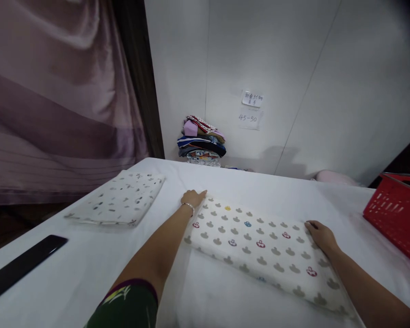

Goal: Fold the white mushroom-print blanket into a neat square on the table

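Observation:
A folded white cloth with grey and coloured crown-like prints (pixel 256 246) lies across the white table (pixel 89 264) in front of me. My left hand (pixel 192 198) rests flat at its far left corner, fingers stretched out, a thin bracelet on the wrist. My right hand (pixel 321 235) lies flat on the cloth's far right edge, fingers extended. Neither hand holds anything. A second folded white cloth with small grey marks (pixel 119 203) lies to the left, apart from both hands.
A black flat strip (pixel 20 266) lies near the table's left edge. A red plastic basket (pixel 396 214) stands at the right. A pile of folded coloured clothes (pixel 201 141) sits against the wall behind the table, and a purple curtain (pixel 54 91) hangs left.

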Motion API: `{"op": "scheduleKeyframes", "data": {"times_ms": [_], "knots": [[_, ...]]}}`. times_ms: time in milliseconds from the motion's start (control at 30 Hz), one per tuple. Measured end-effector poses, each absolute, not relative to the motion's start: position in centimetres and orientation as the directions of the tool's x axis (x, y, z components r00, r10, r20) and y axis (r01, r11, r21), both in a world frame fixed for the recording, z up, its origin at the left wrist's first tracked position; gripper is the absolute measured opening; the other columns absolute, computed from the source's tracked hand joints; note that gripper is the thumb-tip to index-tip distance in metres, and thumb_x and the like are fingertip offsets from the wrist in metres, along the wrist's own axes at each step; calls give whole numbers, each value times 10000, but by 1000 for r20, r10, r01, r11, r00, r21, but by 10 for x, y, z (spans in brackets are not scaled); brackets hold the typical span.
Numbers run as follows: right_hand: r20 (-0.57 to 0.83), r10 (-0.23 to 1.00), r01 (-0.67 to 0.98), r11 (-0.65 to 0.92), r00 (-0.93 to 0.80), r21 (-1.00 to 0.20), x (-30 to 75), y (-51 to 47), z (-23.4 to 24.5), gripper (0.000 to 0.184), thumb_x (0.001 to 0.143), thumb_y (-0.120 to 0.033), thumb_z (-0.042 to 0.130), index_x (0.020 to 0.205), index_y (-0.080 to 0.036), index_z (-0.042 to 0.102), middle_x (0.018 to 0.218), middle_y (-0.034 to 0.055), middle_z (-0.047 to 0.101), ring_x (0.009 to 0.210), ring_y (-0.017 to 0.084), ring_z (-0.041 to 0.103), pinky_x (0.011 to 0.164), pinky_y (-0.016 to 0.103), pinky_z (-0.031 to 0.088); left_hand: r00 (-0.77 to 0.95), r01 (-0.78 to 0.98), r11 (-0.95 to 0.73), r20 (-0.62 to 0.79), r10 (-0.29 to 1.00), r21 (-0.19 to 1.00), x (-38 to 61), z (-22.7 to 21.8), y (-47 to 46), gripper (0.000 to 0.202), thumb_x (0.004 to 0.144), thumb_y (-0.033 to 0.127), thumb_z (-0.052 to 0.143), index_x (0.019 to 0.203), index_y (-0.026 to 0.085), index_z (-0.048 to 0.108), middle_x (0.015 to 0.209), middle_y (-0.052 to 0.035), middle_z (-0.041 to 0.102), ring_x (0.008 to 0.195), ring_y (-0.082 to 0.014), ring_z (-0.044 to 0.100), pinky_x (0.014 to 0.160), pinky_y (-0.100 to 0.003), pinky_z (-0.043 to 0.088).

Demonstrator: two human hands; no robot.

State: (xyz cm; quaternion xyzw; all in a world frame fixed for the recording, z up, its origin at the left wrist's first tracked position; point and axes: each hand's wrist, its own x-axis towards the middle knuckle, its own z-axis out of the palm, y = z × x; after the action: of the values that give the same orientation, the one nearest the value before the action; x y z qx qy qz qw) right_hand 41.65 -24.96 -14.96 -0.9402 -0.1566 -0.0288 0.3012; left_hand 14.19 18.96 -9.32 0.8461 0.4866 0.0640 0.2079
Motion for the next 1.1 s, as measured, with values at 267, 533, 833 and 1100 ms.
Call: {"op": "scheduleKeyframes", "data": {"times_ms": [267, 533, 833, 1100], "knots": [[151, 249, 290, -751, 957, -593, 415, -250, -145, 372, 642, -467, 512, 815, -182, 677, 849, 85, 694, 834, 267, 625, 766, 379, 480, 526, 798, -467, -59, 849, 381, 152, -98, 191, 619, 752, 625, 414, 1020, 101, 603, 1043, -196, 630, 996, -303, 584, 766, -344, 445], [194, 218, 292, -709, 956, -642, 437, -229, -134, 396, 644, -445, 541, 880, -156, 675, 855, 89, 689, 809, 240, 623, 735, 336, 475, 569, 789, -490, -140, 810, 371, 136, -98, 210, 580, 729, 658, 428, 771, 130, 664, 800, -158, 686, 839, -269, 634, 706, -298, 446], [145, 319, 351, -834, 936, -427, 436, -215, -140, 417, 766, -423, 452, 1002, -146, 656, 1008, 117, 662, 943, 251, 596, 827, 339, 448, 496, 825, -445, -69, 866, 348, 138, -104, 202, 654, 744, 668, 364, 1026, 126, 598, 1056, -188, 630, 985, -316, 580, 762, -370, 435], [346, 573, 658, -720, 743, -219, 364, -182, -117, 486, 842, -326, 398, 1273, -114, 472, 1356, 140, 427, 1285, 263, 317, 1042, 434, 252, 580, 770, -480, -147, 801, 420, 121, -86, 208, 680, 691, 691, 404, 859, 83, 656, 978, -219, 655, 962, -340, 593, 777, -354, 429]]}}
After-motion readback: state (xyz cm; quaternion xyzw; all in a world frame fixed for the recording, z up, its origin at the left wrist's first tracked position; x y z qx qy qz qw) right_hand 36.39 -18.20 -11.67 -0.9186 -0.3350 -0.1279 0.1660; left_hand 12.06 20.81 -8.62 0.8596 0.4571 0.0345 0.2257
